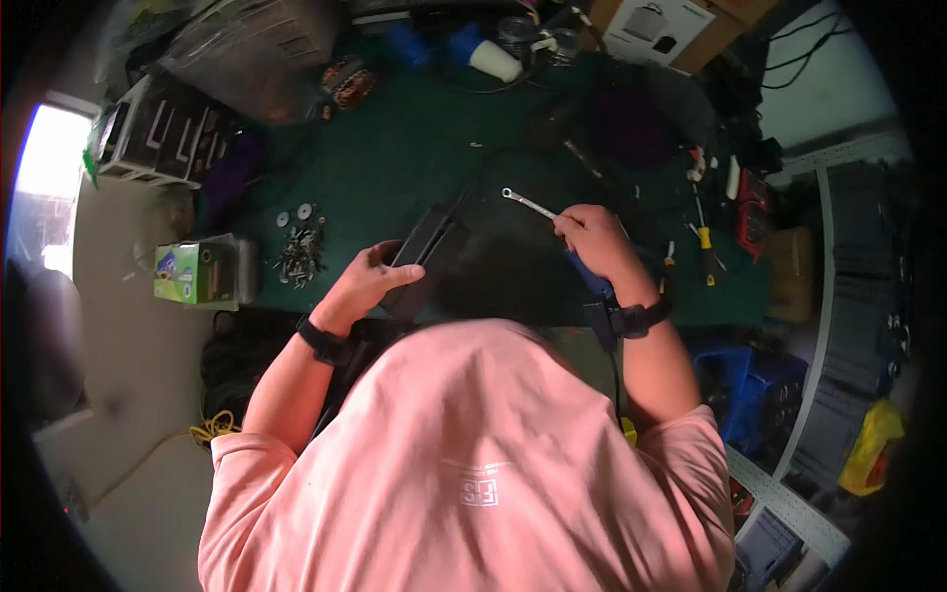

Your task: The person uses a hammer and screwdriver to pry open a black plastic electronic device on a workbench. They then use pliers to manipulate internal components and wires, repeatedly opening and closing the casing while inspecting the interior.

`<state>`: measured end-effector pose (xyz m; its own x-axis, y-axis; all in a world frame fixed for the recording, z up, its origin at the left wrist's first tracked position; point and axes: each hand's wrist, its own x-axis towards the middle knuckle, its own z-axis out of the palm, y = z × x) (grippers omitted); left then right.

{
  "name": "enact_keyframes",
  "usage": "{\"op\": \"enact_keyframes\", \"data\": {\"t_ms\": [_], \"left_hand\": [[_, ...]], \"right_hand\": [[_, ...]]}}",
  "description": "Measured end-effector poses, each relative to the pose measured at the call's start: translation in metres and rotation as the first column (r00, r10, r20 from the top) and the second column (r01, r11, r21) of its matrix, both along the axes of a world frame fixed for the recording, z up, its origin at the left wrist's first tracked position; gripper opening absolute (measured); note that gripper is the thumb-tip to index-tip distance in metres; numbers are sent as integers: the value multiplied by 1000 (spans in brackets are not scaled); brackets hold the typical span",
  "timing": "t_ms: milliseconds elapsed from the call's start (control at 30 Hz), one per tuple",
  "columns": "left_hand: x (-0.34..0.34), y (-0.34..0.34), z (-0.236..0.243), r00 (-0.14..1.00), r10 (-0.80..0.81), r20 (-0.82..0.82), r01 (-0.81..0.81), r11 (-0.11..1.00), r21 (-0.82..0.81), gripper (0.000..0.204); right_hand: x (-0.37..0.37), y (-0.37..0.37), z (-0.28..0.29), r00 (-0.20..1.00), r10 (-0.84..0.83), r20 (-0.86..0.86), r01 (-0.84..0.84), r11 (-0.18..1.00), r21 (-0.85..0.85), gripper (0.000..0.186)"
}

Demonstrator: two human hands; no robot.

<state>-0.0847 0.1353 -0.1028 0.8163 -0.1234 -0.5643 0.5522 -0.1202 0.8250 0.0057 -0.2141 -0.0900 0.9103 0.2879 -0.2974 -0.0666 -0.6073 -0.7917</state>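
Note:
My left hand (383, 277) is closed around a black, box-shaped device (424, 247), its thumb lying across the face. The device tilts up toward the right, and a thin dark cable seems to run from its far end. In my right hand (595, 240) is a silver wrench (530, 203), gripped near one end, with its ring end pointing left and away from me. The wrench and the device are apart. Both hands are over the near part of a dark green bench top (395, 148). Black bands are strapped round both wrists.
Screws and washers (299, 252) lie in a pile at left, beside a green box (197, 273). A yellow-handled screwdriver (706, 242) and a red multimeter (753, 212) are at right. Drawers (168, 128) stand at far left, a cardboard box (681, 30) at the back.

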Motion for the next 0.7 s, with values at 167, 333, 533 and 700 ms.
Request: {"op": "enact_keyframes", "data": {"t_ms": [167, 333, 533, 700], "left_hand": [[-5, 6, 1, 1000, 15, -27, -15, 1000, -1, 86], [6, 5, 2, 995, -60, 85, 52, 995, 86, 82], [21, 4, 6, 981, -165, 103, 137, 962, 236, 82], [25, 8, 3, 985, -132, 114, 105, 970, 218, 84]], "right_hand": [[-12, -63, 0, 930, -245, 274, 294, 943, -156, 21], [-40, -134, -22, 896, -396, 202, 432, 884, -181, 23], [-54, -157, -73, 768, -627, 132, 638, 766, -75, 25], [-34, -169, -85, 770, -607, 196, 635, 759, -145, 24]]}}
